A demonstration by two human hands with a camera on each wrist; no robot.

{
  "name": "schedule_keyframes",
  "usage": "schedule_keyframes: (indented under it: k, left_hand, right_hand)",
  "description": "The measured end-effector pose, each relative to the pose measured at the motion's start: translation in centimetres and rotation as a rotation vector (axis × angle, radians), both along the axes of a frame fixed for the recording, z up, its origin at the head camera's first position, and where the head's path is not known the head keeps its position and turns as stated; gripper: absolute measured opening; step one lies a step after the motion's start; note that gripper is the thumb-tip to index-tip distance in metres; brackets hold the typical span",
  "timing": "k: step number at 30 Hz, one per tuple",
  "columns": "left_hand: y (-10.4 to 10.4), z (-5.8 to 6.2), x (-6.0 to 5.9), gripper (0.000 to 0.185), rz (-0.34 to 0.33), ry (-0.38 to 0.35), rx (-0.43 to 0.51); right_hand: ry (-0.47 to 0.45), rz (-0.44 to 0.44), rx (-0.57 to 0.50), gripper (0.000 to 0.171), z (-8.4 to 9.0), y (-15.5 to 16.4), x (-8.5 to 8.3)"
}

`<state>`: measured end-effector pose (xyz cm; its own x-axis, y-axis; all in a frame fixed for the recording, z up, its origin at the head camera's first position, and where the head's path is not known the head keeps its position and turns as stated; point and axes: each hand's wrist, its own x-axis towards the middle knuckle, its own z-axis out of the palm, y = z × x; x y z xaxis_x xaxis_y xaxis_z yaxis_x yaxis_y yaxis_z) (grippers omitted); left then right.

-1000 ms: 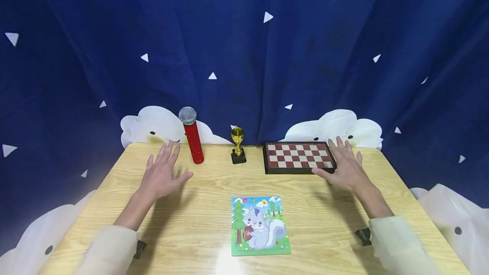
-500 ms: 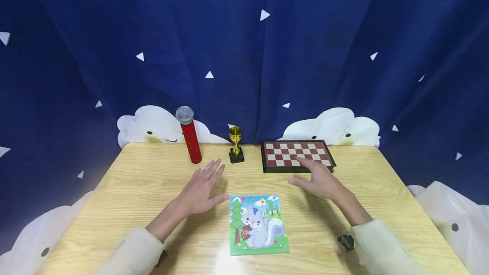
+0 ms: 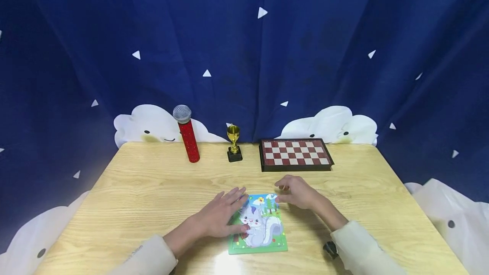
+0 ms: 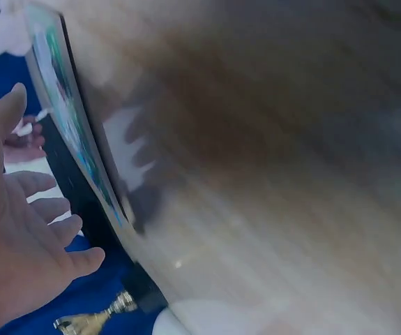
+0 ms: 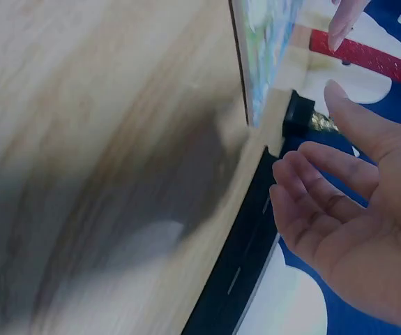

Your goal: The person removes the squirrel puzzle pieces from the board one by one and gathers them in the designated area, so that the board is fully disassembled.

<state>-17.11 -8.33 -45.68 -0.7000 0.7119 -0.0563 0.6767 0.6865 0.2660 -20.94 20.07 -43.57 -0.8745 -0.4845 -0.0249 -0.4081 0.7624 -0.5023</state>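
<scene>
Both hands at the squirrel puzzle on the wooden counter.

The puzzle lies flat near the counter's front edge, midway between the two forearms. The left hand lies palm down over the puzzle's left edge, its fingers straight and slightly spread, the thumb reaching onto the squirrel picture. The right hand is at the puzzle's upper right corner, fingers loosely curled; whether they touch the card cannot be told. In the wrist views both palms show relaxed, separated fingers holding nothing. Along the far edge, well apart from the hands, stand a red microphone, a small gold trophy and a checkerboard.
</scene>
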Motion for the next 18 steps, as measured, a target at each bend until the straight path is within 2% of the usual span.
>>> schedule_keyframes:
  k: [7, 18]
  left_hand:
    - [1.2, -0.4, 1.2, 0.084, -0.101, 0.024, -0.070]
    - [2.3, -1.0, 1.9, 0.083, -0.144, 0.007, -0.129]
  right_hand:
    - [-0.011, 0.052, 0.003, 0.031, -0.9, -1.4, 0.1]
    - [-0.052, 0.004, 0.046, 0.030, -1.5, -2.7, 0.7]
